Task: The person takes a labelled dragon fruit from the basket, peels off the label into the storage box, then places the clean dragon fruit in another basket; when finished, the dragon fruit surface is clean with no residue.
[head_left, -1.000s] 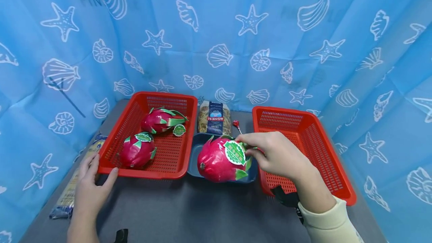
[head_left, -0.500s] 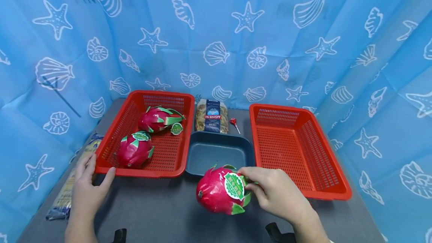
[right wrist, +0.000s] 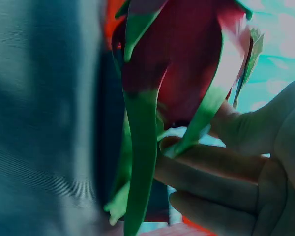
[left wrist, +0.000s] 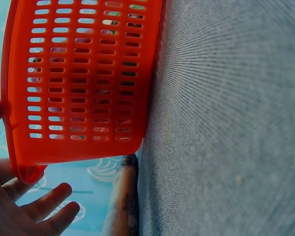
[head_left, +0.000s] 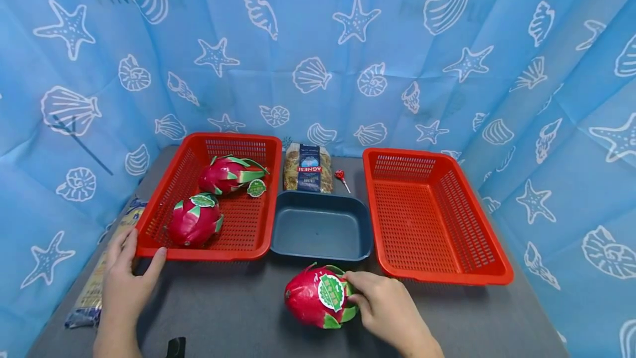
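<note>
My right hand pinches a pink dragon fruit by its green leaf end, low over the front of the table. A round green-and-white label faces up on it. In the right wrist view, thumb and fingers close on a leaf below the dragon fruit. My left hand rests at the near left corner of the left red basket, thumb and fingers spread on its rim. Two more dragon fruits, one at the back and one in front, lie inside that basket.
Between the baskets sits a dark blue tray, with a pasta bag and a lollipop behind it. The right red basket stands beside it. A long yellow packet lies along the left. Blue curtain surrounds the table.
My right hand has brought the dragon fruit from above the blue tray toward me, to the table's front area, uncovering the tray. The left hand stays at the basket corner. The view shifts slightly.
</note>
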Available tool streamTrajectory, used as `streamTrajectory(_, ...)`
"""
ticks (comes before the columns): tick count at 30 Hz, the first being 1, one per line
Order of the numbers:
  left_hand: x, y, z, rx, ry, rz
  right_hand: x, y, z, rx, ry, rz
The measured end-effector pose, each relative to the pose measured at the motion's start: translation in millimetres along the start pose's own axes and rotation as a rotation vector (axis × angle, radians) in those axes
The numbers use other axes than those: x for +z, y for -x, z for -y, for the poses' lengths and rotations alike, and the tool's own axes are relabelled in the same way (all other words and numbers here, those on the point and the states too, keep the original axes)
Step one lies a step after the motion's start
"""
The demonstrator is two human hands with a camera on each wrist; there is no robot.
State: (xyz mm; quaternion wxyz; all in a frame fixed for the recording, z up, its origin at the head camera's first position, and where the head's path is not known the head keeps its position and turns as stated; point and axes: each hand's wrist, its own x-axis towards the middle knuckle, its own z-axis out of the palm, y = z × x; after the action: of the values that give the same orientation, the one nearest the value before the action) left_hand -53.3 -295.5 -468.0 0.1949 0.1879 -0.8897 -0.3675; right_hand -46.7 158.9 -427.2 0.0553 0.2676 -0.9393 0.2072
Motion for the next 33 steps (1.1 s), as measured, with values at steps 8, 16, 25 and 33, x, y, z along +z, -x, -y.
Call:
streamTrajectory(8,1.2,0.0,-0.7,0.013,0.019,-0.006,24.0,-2.1,-2.6,0.056,0.121,-0.048)
streamTrajectory(16,0.5,2.8,-3.7,0.003,0.003,-0.013,30.0,-3.0,-6.8,0.072,0.142,-0.04)
streamTrajectory(25,-5.8,13.3,-18.7,0.236,0.02,-0.241,35.6,-0.7,-12.3,0.121,-0.008,-0.002)
streamTrajectory(33,-7.9,28.9,-53.8,0.512,0.103,-0.256,38.0,-0.3,-13.0,0.092,-0.026,-0.046)
